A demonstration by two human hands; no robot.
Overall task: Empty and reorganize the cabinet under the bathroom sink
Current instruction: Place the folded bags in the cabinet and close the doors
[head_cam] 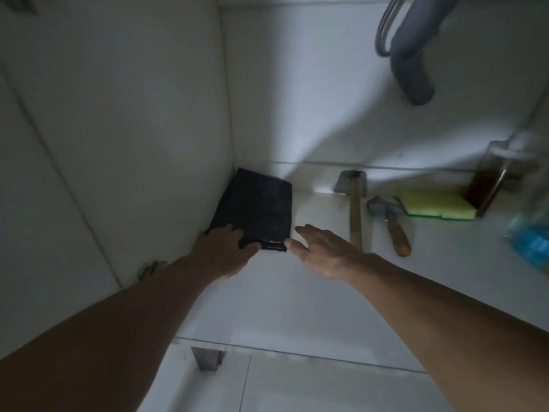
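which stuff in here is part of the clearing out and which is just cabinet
To clear: black pack under the left hand, right hand beside it; two scrapers; sponge; brown bottle; blue bottle.
Fixtures: drain pipe, hose, hinge.

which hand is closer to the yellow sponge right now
Right. The right hand is open on the cabinet floor, with two wooden-handled tools between it and the sponge. The left hand is farther away, resting on the black bundle in the corner.
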